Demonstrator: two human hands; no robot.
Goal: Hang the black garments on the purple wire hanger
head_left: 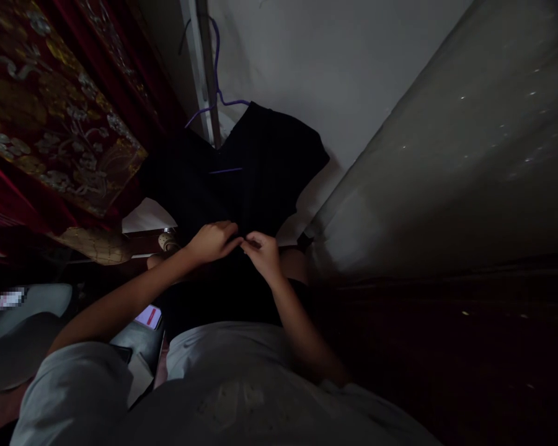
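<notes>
A black garment [255, 167] hangs on a purple hanger [217, 87] from a pale vertical frame at the wall. My left hand [212, 240] and my right hand [261, 250] meet at the garment's lower middle. Both have their fingers curled and pinched on the dark fabric, fingertips almost touching each other. What lies between the fingertips is too dark to make out.
A red and gold patterned cloth [51, 105] hangs at the left. A large grey sheet-covered surface [456, 161] slopes along the right. A woven tan object [95, 245] and a small pink and red item [149, 316] lie at the lower left.
</notes>
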